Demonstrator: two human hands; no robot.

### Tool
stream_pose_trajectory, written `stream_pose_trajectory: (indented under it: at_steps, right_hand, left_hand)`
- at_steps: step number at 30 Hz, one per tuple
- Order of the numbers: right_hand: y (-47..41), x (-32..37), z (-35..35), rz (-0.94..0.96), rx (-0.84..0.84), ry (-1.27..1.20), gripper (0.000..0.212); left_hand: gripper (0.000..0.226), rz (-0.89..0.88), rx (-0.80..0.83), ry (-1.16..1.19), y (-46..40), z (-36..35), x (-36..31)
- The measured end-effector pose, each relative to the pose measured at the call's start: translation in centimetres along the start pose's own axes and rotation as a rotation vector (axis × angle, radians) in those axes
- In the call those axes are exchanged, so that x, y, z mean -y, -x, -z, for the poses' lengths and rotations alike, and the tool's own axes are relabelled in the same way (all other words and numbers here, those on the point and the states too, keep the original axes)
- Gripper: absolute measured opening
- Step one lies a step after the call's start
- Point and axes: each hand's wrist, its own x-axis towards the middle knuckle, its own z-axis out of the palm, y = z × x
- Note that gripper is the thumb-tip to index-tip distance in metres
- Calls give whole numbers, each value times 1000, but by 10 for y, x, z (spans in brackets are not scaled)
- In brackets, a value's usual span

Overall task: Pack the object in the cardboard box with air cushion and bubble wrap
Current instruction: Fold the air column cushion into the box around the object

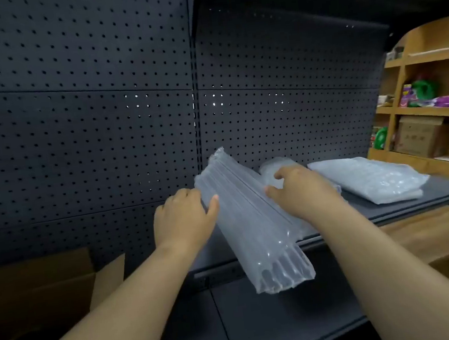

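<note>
A long clear air cushion sleeve (pixel 251 222) made of inflated columns lies tilted over the front edge of the dark shelf (pixel 441 195), its lower end hanging free. My left hand (pixel 184 219) grips its left side near the top, thumb across the front. My right hand (pixel 301 189) holds its right side with curled fingers. An open cardboard box (pixel 35 292) stands at the lower left; its inside is dark and I cannot see any contents. Folded bubble wrap (pixel 370 178) lies on the shelf to the right.
A dark pegboard wall (pixel 87 129) backs the shelf. Another clear plastic roll (pixel 273 168) sits behind my right hand. A lower dark shelf (pixel 262 319) runs below. Wooden shelving (pixel 435 112) with colourful packets and a carton stands at the far right.
</note>
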Motion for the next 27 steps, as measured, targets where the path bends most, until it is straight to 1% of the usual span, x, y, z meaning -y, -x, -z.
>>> stream_pose_trajectory:
  at_steps: [3,6,8,10,13,16,18,20,23,26,27]
  right_hand:
    - [-11,-11,-3,-39,150,-66,41]
    - [-12,-21,-11,-64,210,-96,37]
    - [-13,-29,-18,-114,247,-125,35]
    - [-11,-36,-26,-140,312,-135,33]
    - [-8,-44,-40,-149,369,-184,23]
    - [-6,-51,-49,-193,408,-279,17]
    - [-5,-53,-52,-202,420,-317,23]
    - [-4,-53,-57,-225,422,-380,23]
    - [-1,-53,-64,-309,411,-553,26]
    - [0,-54,-70,-368,413,-757,39]
    - [-1,-54,-71,-375,416,-807,40]
  left_hand:
    - [51,36,55,13,-2,-10,-12]
    - [52,65,139,57,-3,-15,-23]
    - [53,101,205,137,-6,-19,-26]
    - [56,138,310,257,-8,-25,-29]
    - [59,178,422,399,-10,-38,-32]
    - [60,223,432,486,-10,-47,-33]
    - [61,274,423,576,-10,-49,-34]
    - [67,350,425,712,-9,-50,-36]
    - [76,440,415,863,-8,-48,-36]
    - [83,498,400,951,-7,-46,-34]
    - [83,511,389,974,-6,-45,-33]
